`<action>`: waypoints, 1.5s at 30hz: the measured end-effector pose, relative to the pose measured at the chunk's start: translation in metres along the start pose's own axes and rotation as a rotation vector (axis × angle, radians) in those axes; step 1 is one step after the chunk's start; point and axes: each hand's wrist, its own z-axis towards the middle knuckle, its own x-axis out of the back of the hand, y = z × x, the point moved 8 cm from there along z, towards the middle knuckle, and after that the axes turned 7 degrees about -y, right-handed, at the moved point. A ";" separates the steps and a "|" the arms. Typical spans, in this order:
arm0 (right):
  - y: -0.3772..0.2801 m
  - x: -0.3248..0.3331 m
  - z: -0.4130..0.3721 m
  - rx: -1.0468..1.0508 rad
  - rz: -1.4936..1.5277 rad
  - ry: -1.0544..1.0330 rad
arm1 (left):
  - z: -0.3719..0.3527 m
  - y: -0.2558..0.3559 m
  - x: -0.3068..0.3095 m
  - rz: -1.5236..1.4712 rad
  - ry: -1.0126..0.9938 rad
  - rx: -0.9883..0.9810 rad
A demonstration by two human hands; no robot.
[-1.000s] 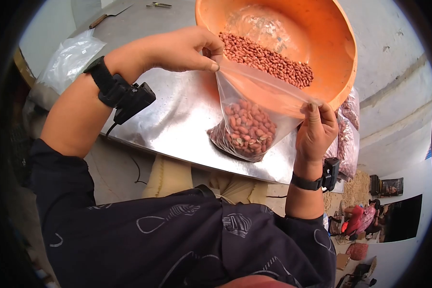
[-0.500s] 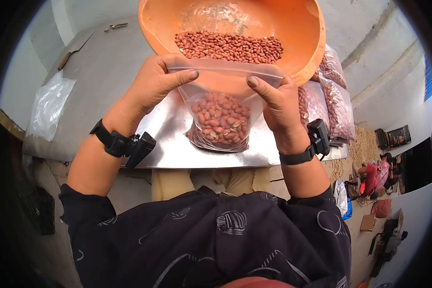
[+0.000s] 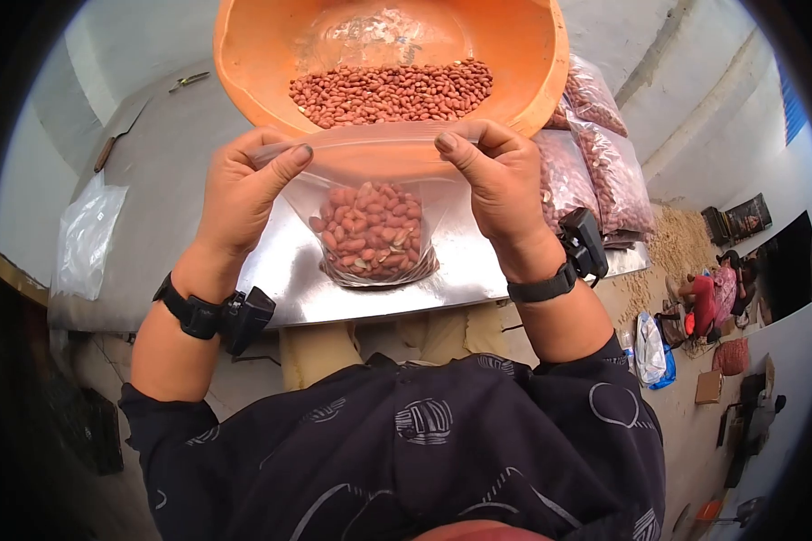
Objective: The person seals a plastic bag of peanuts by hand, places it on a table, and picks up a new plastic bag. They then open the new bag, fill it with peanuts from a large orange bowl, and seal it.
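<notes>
A clear zip bag point(image 3: 370, 180) stands on the metal table, its lower part filled with red-skinned peanuts point(image 3: 370, 230). My left hand point(image 3: 248, 185) pinches the bag's top at its left corner, thumb on the near side. At the opposite corner my right hand point(image 3: 496, 180) grips the top edge in the same way. Between them the top edge is stretched wide. Just behind the bag is a large orange basin point(image 3: 253, 68) with more loose peanuts point(image 3: 392, 90) lying in it.
Several filled peanut bags point(image 3: 604, 167) are piled on the right of the metal table point(image 3: 176, 162). At the left lie an empty plastic bag point(image 3: 90, 234), a knife point(image 3: 117, 140) and a small metal tool point(image 3: 188, 82). Other people point(image 3: 717, 298) sit on the floor at far right.
The view has shifted, so the basin and bag appear further left. My hands have spread a little further apart along the bag's top, still holding both corners.
</notes>
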 end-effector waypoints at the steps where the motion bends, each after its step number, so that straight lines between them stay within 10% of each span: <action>1: -0.001 0.002 -0.001 -0.008 -0.012 -0.007 | -0.002 0.001 0.000 0.012 -0.012 0.000; 20: 0.002 0.081 -0.040 0.090 0.126 0.270 | -0.003 0.000 -0.004 -0.072 0.088 -0.004; 32: 0.080 -0.014 -0.086 -0.207 -0.418 -0.357 | -0.076 -0.079 -0.069 -0.211 -0.023 0.259; 45: 0.062 -0.015 -0.100 0.051 -0.450 -0.134 | -0.084 -0.075 -0.080 -0.044 0.131 0.186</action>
